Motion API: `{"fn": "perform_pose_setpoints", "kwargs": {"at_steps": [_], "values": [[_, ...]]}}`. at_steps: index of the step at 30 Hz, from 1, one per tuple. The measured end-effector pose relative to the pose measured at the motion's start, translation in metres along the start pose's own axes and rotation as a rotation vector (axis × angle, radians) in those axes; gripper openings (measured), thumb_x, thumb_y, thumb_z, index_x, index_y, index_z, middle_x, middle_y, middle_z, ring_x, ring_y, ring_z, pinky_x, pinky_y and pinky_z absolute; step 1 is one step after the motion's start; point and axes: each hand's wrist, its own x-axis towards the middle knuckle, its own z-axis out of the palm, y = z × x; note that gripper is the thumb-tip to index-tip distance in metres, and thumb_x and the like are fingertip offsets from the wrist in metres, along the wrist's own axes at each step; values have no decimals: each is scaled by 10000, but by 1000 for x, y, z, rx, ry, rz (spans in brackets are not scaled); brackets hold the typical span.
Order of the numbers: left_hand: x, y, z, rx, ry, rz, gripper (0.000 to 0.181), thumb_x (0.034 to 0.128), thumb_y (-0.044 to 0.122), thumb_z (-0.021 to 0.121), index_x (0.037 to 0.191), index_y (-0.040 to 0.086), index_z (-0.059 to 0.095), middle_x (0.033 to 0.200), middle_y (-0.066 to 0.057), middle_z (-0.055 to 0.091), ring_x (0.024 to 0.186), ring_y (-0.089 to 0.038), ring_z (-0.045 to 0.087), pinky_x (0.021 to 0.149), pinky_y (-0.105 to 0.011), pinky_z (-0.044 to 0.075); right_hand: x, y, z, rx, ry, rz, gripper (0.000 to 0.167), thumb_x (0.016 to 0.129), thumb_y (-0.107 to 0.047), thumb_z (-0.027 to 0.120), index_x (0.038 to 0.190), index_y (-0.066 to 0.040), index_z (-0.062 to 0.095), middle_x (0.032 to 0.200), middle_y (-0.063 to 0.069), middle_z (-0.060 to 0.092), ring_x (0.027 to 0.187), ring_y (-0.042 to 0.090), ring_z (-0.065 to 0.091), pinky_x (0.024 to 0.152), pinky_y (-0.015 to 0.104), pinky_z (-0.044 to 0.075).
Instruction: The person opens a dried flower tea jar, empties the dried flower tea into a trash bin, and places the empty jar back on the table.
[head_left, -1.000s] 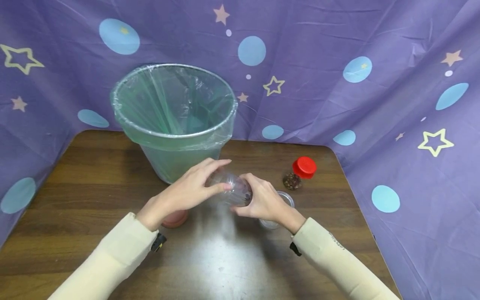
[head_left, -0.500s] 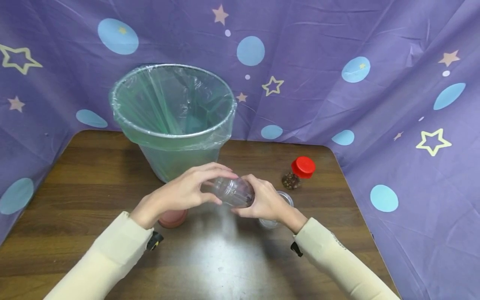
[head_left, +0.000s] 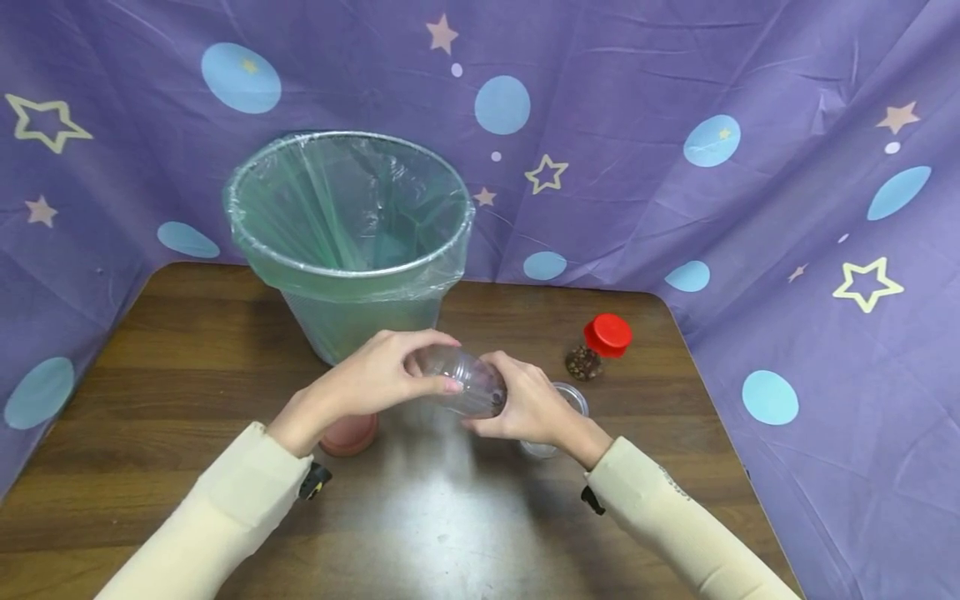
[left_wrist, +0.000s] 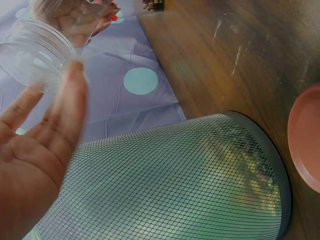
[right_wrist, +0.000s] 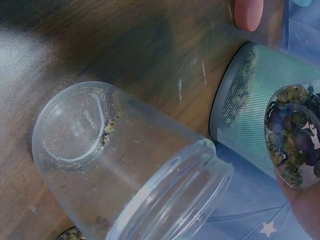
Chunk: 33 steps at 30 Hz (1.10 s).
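- Purple cloth (head_left: 622, 75) printed with stars and ovals hangs behind a wooden table (head_left: 180, 358), where a mesh bin (left_wrist: 175, 185) stands, lined with a green bag (head_left: 300, 282).
- Clear jar (head_left: 472, 396) with dark bits inside: held tilted above the table, just before the bin, mouth end to the left.
- Right hand (head_left: 528, 402): curled round its base end.
- Left hand (head_left: 378, 371): half spread, thumb and fingers either side of the mouth end; I cannot tell how firmly they grip.
- Best handling, I judge: brace the base firmly, work the mouth end evenly, and keep it slightly raised so nothing spills.
- Nearby: a pink lid (head_left: 350, 435), a red-capped jar (head_left: 609, 335) and an uncapped jar (right_wrist: 145, 150) with crumbs.
- Uncapped jar's base: moulded marks, unreadable; likewise the right sleeve (head_left: 660, 508) print. No brand legible.
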Motion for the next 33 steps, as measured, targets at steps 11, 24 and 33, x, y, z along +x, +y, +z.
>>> {"fn": "perform_pose_setpoints", "kwargs": {"at_steps": [11,24,33], "values": [[1,4,8,-129,108,165,567,840,244,780,1361,172,568,1328,-57,568,1172,-269,587,824,-281,588,3,1,-4,12,36,24,701,644,-410,869,1200,-108,566,983,9,703,838,122,661,721,278,551],[-5,-1,-3,-75,-27,211,679,727,68,845,1353,133,591,1231,-89,630,1045,-248,652,744,-228,589,2,4,-3,2,-14,-1,684,651,-409,863,1191,-111,567,953,7,703,820,120,667,703,245,546],[-4,-8,0,-62,-30,-26,706,753,427,818,1369,178,579,1001,-28,704,781,-68,678,734,-268,563,1,4,2,-50,7,-50,679,645,-398,866,1181,-109,566,981,5,696,802,127,673,679,244,550]]}}
